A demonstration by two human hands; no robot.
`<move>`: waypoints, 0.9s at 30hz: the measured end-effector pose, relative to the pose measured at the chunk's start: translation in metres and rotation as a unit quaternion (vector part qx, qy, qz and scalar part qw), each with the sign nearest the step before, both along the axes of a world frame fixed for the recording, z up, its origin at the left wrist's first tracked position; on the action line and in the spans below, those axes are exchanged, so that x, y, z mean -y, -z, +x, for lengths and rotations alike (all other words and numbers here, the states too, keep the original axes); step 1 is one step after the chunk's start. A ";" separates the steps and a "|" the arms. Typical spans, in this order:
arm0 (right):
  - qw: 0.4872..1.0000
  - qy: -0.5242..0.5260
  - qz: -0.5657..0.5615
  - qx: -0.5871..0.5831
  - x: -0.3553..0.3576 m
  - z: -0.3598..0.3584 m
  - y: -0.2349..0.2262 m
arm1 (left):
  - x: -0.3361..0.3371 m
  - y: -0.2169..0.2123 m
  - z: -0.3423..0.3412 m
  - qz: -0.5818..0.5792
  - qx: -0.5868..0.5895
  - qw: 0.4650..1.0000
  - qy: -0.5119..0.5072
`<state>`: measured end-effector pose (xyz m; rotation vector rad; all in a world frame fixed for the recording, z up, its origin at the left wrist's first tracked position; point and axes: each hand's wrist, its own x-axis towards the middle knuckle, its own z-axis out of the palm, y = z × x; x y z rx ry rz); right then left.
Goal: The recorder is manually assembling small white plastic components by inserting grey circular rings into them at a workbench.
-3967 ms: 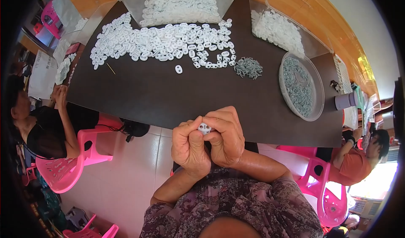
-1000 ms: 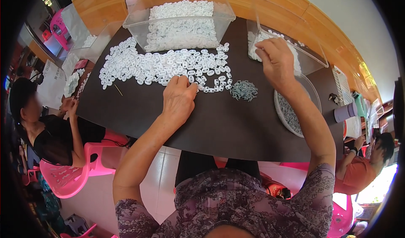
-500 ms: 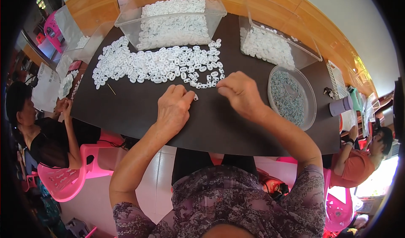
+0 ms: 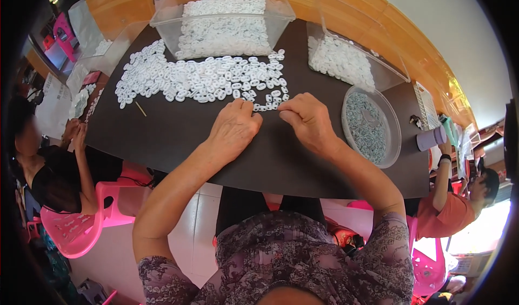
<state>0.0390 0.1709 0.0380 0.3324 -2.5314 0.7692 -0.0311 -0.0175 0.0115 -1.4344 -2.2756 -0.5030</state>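
Lying just beyond left hand [image 4: 235, 125]: pile of white pieces [image 4: 197, 78]. Left-hand fingers bent; right hand [image 4: 307, 118] also bent, near pile's right end. Whether either clamps piece, cannot tell.

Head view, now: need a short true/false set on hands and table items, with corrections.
1. The left hand and right hand are apart. True.
2. The left hand is inside a clear bin. False: it is by the loose white pieces.
3. The round tub holds small grey pieces. True.
4. The thin stick lies right of the tub. False: the thin stick lies left of the left hand.
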 end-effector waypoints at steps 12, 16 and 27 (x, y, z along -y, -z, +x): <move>0.997 0.060 -0.031 0.036 -0.044 0.032 0.007 | 0.005 0.000 0.012 0.098 0.100 0.990 0.006; 0.998 0.045 0.036 0.002 -0.044 0.027 0.017 | 0.006 0.000 0.032 0.165 0.235 0.958 0.016; 0.972 0.029 0.230 -0.031 -0.038 0.015 0.019 | 0.001 0.006 0.048 0.083 0.084 0.992 0.036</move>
